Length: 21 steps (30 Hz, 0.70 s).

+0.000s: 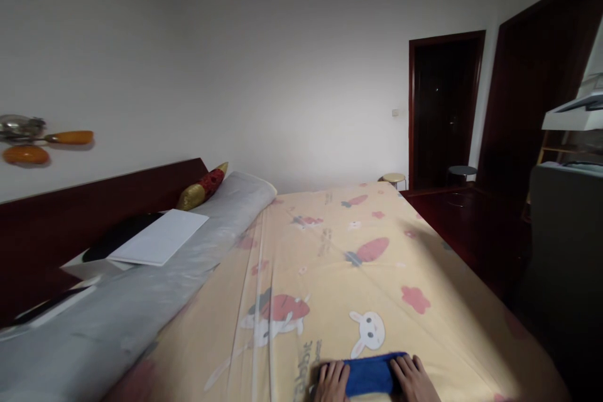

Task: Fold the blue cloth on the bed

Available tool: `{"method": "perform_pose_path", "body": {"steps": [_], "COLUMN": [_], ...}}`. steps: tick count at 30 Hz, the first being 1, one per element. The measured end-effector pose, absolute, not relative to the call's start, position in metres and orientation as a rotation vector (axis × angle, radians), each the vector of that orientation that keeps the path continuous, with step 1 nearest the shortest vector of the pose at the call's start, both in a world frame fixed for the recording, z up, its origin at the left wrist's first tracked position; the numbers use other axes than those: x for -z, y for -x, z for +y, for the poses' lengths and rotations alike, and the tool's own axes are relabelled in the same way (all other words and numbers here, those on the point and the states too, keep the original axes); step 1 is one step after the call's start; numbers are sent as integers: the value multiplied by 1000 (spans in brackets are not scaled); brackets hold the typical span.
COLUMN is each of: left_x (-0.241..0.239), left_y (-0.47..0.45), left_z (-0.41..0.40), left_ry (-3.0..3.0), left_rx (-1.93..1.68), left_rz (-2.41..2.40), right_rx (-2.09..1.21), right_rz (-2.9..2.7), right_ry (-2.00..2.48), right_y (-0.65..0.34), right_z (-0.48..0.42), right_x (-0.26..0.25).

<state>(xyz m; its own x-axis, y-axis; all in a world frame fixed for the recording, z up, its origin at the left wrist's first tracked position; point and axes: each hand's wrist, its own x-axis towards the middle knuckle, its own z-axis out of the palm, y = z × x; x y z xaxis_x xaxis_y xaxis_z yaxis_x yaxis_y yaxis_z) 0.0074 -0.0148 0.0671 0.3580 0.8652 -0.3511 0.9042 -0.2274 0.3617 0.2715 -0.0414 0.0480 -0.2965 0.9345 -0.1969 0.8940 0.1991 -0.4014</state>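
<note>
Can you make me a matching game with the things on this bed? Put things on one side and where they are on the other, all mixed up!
Things:
1. blue cloth
2. white board
3. red and gold cushion
4. left hand

Places:
A. at the far end of the grey roll
B. lying flat on the grey roll
C. between the two hands
D. on the left end of the cloth

Pairs: 1-C, 2-B, 3-A, 4-D

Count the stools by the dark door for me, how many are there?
2. A light wooden stool stands just past the bed's far corner, and a dark round stool stands right of it by the doorway. Others may be hidden behind furniture.
</note>
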Motion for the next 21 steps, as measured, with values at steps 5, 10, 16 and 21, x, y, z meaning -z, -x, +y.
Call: {"method": "perform_pose_path", "body": {"steps": [5,10,16,21], "left_x": [-64,-63,-63,-59], "left_y": [-7,-7,-8,-7], "left_z": [-13,-13,-14,-13], "left_ry": [-2148,-2157,-2138,-2137], "left_rx": [109,112,104,109], "left_rz": [1537,1546,1570,1552], "right_rx": [-663,-601,-499,-507], "right_rz": [-2383,-2410,-2433,-2431], "right_ry": [1787,1769,1739,1726], "right_y": [-274,-274,-276,-276], "right_z": [-42,-43,-41,-42], "right_x": [-47,-40,-36,-37]}}
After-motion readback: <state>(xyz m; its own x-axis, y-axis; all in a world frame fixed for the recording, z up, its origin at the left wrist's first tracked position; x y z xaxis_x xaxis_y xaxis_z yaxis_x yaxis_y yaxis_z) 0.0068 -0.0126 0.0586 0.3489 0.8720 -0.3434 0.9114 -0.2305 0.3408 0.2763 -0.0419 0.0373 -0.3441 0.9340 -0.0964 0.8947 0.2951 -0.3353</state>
